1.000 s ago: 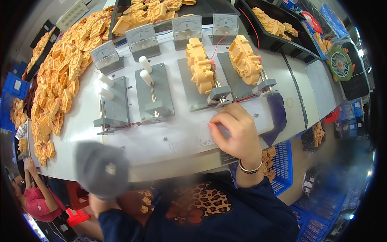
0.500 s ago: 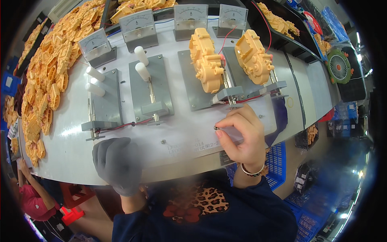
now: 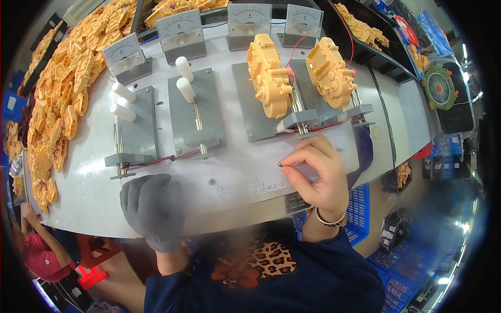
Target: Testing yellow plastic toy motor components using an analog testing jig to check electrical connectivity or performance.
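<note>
My left hand [image 3: 153, 211], in a grey glove, is curled closed at the near edge of the worktable; its fingertips and anything under them are hidden. My bare right hand [image 3: 319, 169] has thumb and index finger closed on a small dark metal piece [image 3: 281, 164] at the white sheet; whether it is loose or fixed I cannot tell. Beyond that hand, two yellow plastic gear housings [image 3: 270, 78] [image 3: 331, 75] sit on grey test fixtures [image 3: 245, 112]. Farther left, two more fixtures [image 3: 180, 117] [image 3: 141, 135] carry white pegs [image 3: 185, 89] and metal probes, with no housing on them.
Several analog meters [image 3: 180, 31] line the back. A large heap of yellow housings [image 3: 68, 94] covers the left side. Black trays [image 3: 365, 44] with housings stand at the back right, near a green fan [image 3: 439, 86]. Blue crates [image 3: 359, 214] sit below right. Another person [image 3: 47, 255] works at far left.
The whole view has shifted slightly. Both hands keep nearly the same place and pose, and the fixtures and housings stay as they were.
</note>
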Demonstrator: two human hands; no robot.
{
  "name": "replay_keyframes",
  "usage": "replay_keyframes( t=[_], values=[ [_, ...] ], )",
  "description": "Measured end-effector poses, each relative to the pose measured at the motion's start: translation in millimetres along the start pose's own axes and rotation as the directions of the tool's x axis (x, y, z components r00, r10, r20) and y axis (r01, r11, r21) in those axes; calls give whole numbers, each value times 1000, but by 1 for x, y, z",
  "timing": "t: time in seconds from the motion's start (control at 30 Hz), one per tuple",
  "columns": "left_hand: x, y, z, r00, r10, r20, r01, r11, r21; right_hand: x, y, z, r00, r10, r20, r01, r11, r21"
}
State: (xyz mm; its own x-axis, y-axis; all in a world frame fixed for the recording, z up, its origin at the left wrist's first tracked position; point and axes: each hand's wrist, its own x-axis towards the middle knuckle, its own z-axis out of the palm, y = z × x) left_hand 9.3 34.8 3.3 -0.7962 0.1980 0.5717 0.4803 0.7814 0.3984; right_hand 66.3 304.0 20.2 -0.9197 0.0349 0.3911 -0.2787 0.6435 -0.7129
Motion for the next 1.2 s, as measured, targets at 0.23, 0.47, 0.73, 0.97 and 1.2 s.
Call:
replay_keyframes(
  t=[0.23,0.47,0.73,0.97,1.2],
  values=[
    [0,1,1,1000,-15,-4,15,1000,1,-2,3,3,999,44,2,-44,999,-26],
    [0,1,-1,1000,11,-4,-11,1000,-13,0,6,6,998,54,-39,-53,998,31],
    [1,0,0,1000,22,1,-22,1000,8,1,4,6,999,27,-44,-27,1000,-1],
    [1,1,1,1000,27,1,-27,1000,12,0,4,7,999,-24,-42,22,999,-43],
    [7,6,-20,991,130,12,-129,989,-75,-6,1,4,990,-91,-109,89,996,-20]
  ],
)
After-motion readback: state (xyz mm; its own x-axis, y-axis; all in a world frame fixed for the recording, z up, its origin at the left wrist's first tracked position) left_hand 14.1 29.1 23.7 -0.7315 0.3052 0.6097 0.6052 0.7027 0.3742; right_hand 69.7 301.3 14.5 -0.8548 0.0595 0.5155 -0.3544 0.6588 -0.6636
